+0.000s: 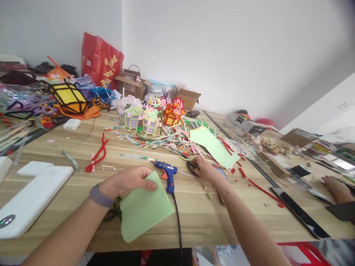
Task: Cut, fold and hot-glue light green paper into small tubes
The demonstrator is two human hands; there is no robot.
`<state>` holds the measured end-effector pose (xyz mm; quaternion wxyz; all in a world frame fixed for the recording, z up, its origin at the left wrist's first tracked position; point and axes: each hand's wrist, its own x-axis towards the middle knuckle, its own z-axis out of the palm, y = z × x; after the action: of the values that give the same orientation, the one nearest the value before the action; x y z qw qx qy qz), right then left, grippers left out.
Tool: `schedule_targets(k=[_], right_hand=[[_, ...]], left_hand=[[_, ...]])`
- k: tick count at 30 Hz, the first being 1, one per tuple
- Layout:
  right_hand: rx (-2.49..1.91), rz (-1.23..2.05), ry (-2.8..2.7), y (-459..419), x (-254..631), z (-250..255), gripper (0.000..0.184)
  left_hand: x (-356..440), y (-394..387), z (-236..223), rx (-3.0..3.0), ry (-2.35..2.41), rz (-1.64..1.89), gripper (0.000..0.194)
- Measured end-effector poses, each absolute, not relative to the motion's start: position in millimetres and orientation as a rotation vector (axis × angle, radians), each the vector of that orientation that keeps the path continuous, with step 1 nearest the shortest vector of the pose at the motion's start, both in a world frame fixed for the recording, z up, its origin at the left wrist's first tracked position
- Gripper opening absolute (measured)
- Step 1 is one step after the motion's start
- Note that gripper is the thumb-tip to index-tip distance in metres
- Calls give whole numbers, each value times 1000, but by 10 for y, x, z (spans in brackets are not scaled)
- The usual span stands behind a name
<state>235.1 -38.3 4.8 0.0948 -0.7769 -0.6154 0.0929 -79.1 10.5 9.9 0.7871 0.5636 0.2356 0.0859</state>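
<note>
In my left hand [135, 181] is a light green sheet [146, 207], pinched between thumb and fingers over the table's front. My right hand [203, 169] reaches further out and closes on the black looped handles of what look like scissors [191, 168], partly hidden by the fingers. Between the two hands lies a blue glue gun [166, 171] with an orange trigger, its black cord running off the front edge. A larger light green sheet [215, 146] rests beyond my right hand. Dark green pipe cleaners [115, 212] show partly behind the held sheet.
Small pipe-cleaner lanterns [149, 120] stand behind a heap of loose pipe cleaners [169, 140]. A yellow-and-black lantern [69, 96] sits back left, near a red bag [100, 61]. A white power bank [36, 199] lies left. Another person's hand [335, 188] is at the right edge.
</note>
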Motion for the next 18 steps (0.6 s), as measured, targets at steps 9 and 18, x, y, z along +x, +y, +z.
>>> schedule_targets(k=[9,18], right_hand=[[-1608,1120,-1311,-390,2387,304,44],[-1290,1091,-1283,-397,1954,121,64]], left_hand=[[-745,119,71,1106,591,302,39],[-722,143,97,1056,726,541,37]])
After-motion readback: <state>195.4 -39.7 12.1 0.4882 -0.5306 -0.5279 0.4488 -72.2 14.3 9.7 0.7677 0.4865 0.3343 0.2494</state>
